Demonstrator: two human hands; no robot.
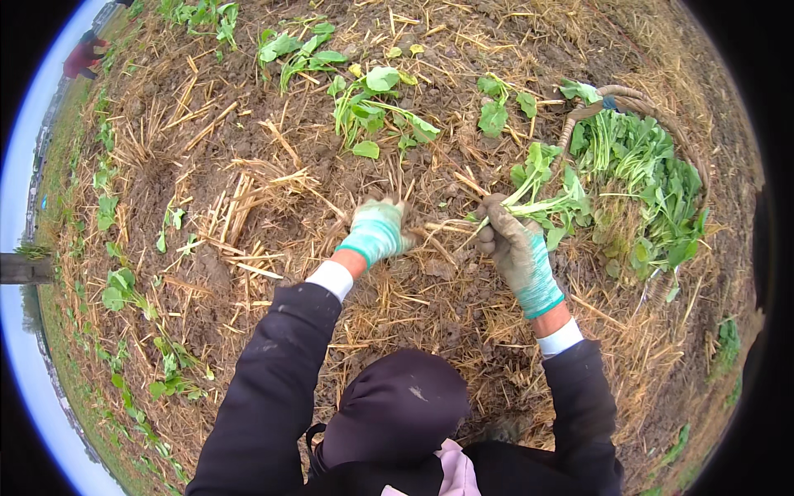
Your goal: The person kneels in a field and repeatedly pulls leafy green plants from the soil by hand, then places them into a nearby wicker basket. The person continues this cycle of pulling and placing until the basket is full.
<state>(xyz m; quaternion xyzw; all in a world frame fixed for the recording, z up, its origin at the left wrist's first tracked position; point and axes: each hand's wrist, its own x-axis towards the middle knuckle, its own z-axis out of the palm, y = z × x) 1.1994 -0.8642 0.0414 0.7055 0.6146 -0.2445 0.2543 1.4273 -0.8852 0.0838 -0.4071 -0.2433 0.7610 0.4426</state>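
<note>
My right hand (513, 248), in a muddy teal-and-grey knit glove, grips a few leafy green seedlings (535, 199) by the lower stems. Their leaves point away to the upper right, towards the basket. In a matching glove, my left hand (379, 230) is down at the straw-covered soil (428, 297). Its fingers are blurred, so whether they hold anything cannot be told. Right of my right hand stands a woven basket (704, 170) with a wrapped handle, filled with bundled seedlings (639, 155) whose fine roots show.
Several limp seedlings (372, 115) stand or lie beyond my hands. A heap of cut straw (242, 211) lies to the left. Further left runs a row of small plants (121, 288). A person (85, 56) bends over the field at the far upper left. My knee (397, 403) is close below my hands.
</note>
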